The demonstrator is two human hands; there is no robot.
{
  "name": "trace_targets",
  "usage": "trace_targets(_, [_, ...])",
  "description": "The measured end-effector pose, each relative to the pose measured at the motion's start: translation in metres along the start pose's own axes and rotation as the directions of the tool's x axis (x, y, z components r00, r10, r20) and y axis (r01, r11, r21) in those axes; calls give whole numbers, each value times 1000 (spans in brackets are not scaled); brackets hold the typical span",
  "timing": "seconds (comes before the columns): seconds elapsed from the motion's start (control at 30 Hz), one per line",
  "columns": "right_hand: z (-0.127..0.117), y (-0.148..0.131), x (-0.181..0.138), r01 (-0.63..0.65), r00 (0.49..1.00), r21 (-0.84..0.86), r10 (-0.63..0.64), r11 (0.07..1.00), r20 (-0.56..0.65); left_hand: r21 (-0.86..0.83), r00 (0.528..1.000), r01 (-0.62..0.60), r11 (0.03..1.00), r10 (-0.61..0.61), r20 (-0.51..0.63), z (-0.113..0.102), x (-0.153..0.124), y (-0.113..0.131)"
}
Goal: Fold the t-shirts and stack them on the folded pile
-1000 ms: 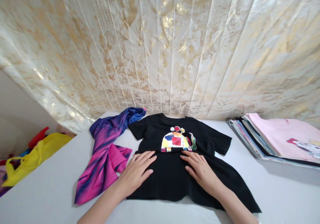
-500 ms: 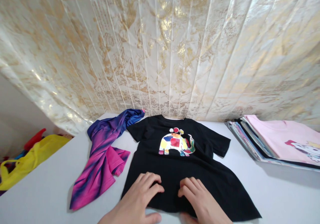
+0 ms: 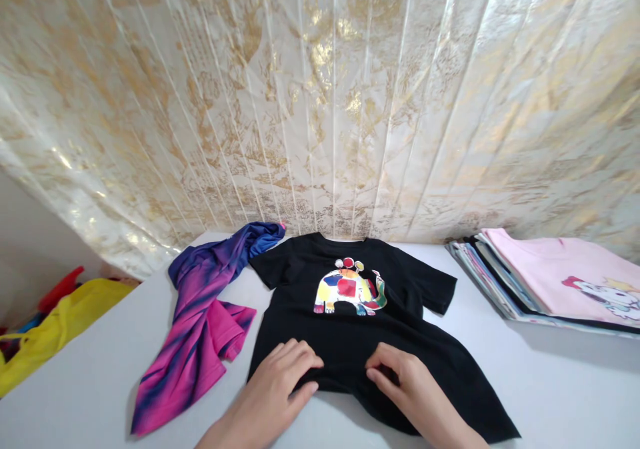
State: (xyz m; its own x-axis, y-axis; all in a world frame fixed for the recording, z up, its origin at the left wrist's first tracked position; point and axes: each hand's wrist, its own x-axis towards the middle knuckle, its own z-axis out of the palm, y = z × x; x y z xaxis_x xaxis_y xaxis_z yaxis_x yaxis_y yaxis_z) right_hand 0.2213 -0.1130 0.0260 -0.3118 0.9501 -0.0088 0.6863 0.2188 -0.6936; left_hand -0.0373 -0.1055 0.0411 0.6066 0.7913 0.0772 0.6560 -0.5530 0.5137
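A black T-shirt with a colourful elephant print lies face up on the white table, collar toward the wall. My left hand is at the shirt's lower hem left of centre, fingers curled over the cloth with the thumb at its edge. At the hem right of centre, my right hand pinches the fabric between thumb and fingers. The hem between my hands is bunched and drawn up from the table's near edge. The shirt's right lower corner still lies spread out flat.
A crumpled pink, purple and blue garment lies just left of the black shirt. A stack of folded shirts with a pink one on top sits at the right. Yellow and red cloth lies beyond the table's left edge. A gold-patterned curtain hangs behind.
My hands slid down the shirt front from below the print to the lower hem, then closed on it. The hem between them has risen toward the print.
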Motion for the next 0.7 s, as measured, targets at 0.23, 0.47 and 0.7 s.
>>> trace_targets(0.23, [1,-4,-6,58,998,-23,-57,998,31,116,975,-224,968,222,29,15,-1,1])
trace_targets(0.47, [-2,-11,-14,185,978,-225,-158,957,133,-55,970,-182,982,170,-172,19,0,8])
trace_targets(0.7, [3,26,-31,194,969,-481,-245,855,-45,-131,980,1,991,-27,-197,3,2,15])
